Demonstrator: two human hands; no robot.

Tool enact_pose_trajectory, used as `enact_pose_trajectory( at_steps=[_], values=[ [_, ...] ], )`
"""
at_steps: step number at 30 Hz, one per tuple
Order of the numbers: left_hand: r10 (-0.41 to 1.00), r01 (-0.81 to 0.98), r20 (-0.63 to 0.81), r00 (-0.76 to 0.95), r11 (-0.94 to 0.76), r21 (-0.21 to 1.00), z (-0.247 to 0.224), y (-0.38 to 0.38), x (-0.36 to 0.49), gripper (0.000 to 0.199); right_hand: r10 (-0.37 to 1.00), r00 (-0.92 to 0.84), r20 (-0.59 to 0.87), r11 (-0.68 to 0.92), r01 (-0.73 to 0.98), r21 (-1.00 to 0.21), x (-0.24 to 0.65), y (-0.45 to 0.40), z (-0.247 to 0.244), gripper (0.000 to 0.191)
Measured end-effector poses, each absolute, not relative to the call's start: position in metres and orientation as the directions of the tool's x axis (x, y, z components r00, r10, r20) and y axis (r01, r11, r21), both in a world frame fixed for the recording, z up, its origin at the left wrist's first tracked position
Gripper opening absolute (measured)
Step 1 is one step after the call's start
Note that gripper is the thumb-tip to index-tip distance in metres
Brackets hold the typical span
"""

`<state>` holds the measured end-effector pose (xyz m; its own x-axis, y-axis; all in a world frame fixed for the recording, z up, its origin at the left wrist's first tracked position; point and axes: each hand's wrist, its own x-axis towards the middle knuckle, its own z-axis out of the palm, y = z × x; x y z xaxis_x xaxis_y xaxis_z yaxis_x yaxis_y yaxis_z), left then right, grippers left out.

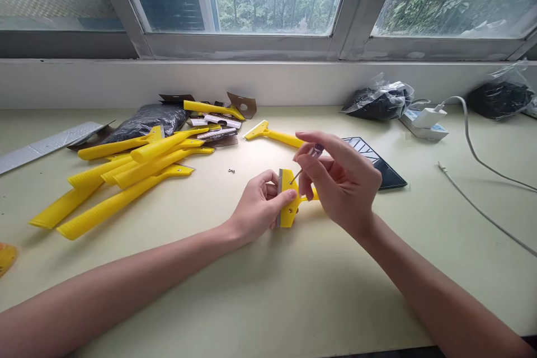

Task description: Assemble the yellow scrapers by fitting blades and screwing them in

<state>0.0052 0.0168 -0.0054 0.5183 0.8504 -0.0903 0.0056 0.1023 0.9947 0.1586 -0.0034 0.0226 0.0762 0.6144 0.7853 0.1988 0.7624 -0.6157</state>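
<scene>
My left hand (260,201) grips the head of a yellow scraper (288,213), its thumb pressed on the flat face. A grey blade edge runs along the head's left side, and the handle points right, partly behind my other hand. Between the thumb and fingers of my right hand (346,182) is a small screwdriver (318,150) with a clear purplish handle. Its thin shaft slants down to the upper screw hole in the scraper head. A lower hole shows below it. Small screws (231,170) lie on the table to the left.
Several yellow scraper handles (138,173) are piled at left beside a black plastic-wrapped bundle (146,123). Another scraper (277,136) lies behind my hands. A dark patterned pad (386,173), a power strip (423,123) and a white cable (482,210) are at right.
</scene>
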Motion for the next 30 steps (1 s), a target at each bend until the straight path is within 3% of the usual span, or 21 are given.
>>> enact_pose_trajectory(
  at_steps=[5,13,17,21,25,30],
  values=[
    [0.846,-0.012,-0.064,0.530,0.083,0.996,-0.008,0.018,0.005,0.034,0.588,0.024,0.809,0.792,0.190,-0.581,0.161,-0.006,0.023,0.023],
    [0.843,0.021,-0.120,0.525,0.128,0.992,-0.004,0.016,0.004,0.037,0.729,0.137,0.671,0.655,0.145,-0.742,0.161,-0.009,0.040,0.009],
    [0.839,0.041,-0.133,0.528,0.131,0.990,-0.006,0.015,0.004,0.039,0.751,0.157,0.641,0.633,0.104,-0.767,0.160,-0.006,0.042,0.017],
    [0.833,0.025,-0.121,0.540,0.128,0.991,-0.007,0.015,0.005,0.040,0.729,0.190,0.657,0.640,0.149,-0.754,0.161,-0.006,0.038,0.011],
    [0.853,0.030,-0.122,0.507,0.124,0.992,-0.004,0.016,0.005,0.039,0.702,0.096,0.706,0.687,0.169,-0.706,0.165,-0.009,0.036,0.020],
    [0.863,0.042,-0.129,0.489,0.125,0.991,-0.001,0.016,0.005,0.038,0.718,-0.002,0.696,0.692,0.108,-0.714,0.170,-0.010,0.042,0.016]
  ],
)
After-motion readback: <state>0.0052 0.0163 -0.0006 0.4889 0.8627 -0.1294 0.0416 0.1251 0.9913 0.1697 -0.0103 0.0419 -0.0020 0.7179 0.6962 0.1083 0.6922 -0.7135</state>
